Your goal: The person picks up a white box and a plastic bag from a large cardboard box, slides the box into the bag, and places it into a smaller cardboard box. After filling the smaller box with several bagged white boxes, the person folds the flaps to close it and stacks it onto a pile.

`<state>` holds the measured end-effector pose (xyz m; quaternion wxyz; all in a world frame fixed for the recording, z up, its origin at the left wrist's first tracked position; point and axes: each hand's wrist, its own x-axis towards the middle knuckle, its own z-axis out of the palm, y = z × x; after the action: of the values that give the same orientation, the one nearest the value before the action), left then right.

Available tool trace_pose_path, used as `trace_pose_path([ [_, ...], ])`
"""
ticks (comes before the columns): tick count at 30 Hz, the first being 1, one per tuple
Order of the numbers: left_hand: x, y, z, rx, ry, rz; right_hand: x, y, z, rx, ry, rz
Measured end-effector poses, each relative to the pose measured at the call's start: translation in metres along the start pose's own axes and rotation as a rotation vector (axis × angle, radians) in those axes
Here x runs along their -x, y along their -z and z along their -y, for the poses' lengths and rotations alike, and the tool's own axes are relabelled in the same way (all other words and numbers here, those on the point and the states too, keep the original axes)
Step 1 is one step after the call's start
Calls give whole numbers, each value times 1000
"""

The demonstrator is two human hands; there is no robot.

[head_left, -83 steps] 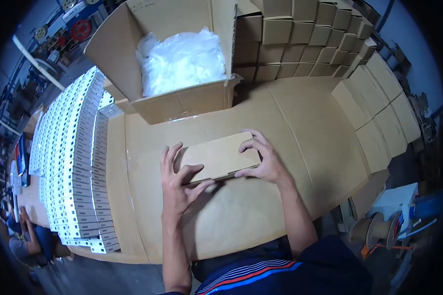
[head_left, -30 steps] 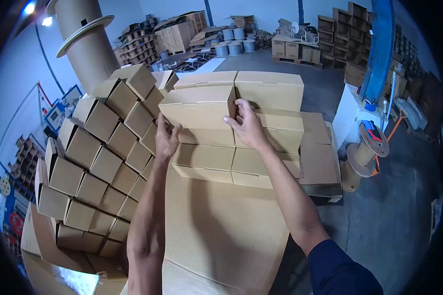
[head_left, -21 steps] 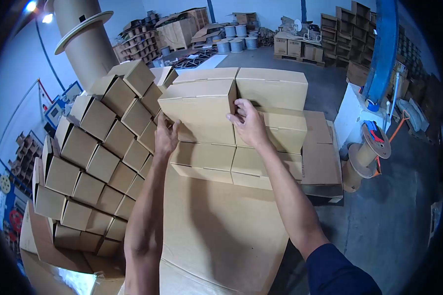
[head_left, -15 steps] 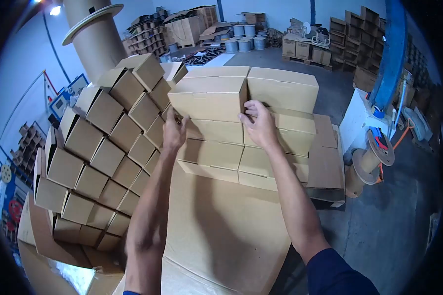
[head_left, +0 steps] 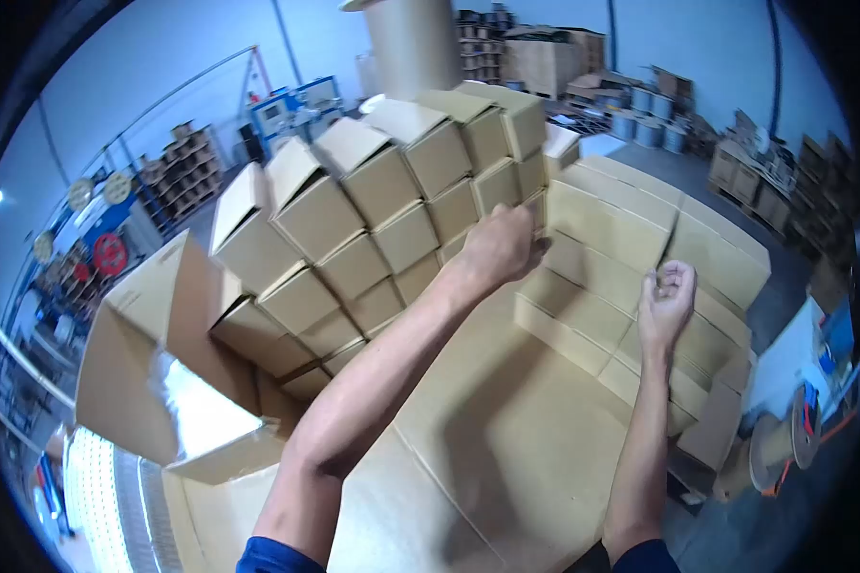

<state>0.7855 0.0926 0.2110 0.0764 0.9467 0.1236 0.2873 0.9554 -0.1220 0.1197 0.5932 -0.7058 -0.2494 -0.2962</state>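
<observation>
My left hand (head_left: 500,250) is in front of the leaning stack of cardboard boxes (head_left: 354,267), its back toward me. Its fingers bend away out of sight and are slightly smeared, so whether they hold anything is hidden. To the right, my right hand (head_left: 667,298) is by the neatly piled closed boxes (head_left: 607,224), just below the seam between two top ones. Its fingers are loosely curled, with the thumb apart and nothing between them. Both piles stand on a broad cardboard surface (head_left: 506,411), where the arms cast a shadow.
An open carton (head_left: 143,353) with clear plastic stands at the left. Behind the boxes rises a large cardboard-coloured spool (head_left: 411,48). A smaller spool (head_left: 784,439) and a blue-and-white stand (head_left: 788,353) are at the right. Machines and more stacks line the background.
The view has swung left, so the boxes appear farther right. My left hand has left the top box's left side and moved toward the leaning stack. My right hand has drawn back from the seam.
</observation>
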Motion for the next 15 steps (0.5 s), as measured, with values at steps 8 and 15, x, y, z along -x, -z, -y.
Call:
trace_pose_path([
  [8,41,241,54,-502,478,-341,49,-80,227,-583,571,575],
  [15,84,289,131,-453,902,257,85,-164,346,-262,940,649],
])
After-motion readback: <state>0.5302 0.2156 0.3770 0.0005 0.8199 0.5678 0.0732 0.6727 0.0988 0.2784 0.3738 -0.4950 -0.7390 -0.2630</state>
